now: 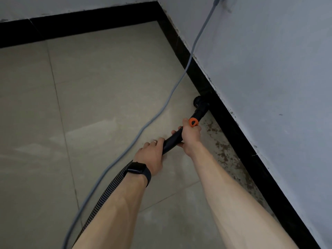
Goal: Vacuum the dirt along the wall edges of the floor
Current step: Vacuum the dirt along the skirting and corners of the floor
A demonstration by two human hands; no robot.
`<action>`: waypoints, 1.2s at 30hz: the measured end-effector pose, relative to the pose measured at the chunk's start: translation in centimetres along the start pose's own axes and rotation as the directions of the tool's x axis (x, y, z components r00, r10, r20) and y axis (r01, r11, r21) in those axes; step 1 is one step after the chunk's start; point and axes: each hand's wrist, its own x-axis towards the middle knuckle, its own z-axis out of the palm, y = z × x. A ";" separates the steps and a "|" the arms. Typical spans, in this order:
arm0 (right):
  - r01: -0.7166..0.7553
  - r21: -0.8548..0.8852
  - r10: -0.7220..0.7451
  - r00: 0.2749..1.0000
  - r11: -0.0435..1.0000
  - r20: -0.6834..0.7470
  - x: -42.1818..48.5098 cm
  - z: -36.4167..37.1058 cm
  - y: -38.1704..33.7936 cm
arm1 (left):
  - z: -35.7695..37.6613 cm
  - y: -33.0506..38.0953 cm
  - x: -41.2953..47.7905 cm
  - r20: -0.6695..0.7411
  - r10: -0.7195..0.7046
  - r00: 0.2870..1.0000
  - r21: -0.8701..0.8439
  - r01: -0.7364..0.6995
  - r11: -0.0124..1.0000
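A black vacuum wand (171, 141) with an orange collar (193, 122) slants toward the right wall. Its round black nozzle (201, 103) sits on the floor against the black skirting (233, 126). My right hand (190, 133) grips the wand just below the orange collar. My left hand (152, 153), with a ring and a dark watch on the wrist, holds the wand's lower end where the ribbed black hose (107, 187) joins. Dark dirt specks (222, 150) lie on the tiles along the skirting, nearer me than the nozzle.
A grey power cord (143, 128) runs from a wall plug (216, 0) at the top across the beige tiled floor (89, 97) past my left arm. Black skirting also lines the far wall (80, 24), meeting the right wall in a corner.
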 end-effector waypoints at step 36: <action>-0.168 0.364 0.194 0.980 0.916 -0.034 -16.5 -0.4 15.4 | -0.5 -5.5 -13.0 0.456 -0.061 0.888 0.314 -0.097 0.944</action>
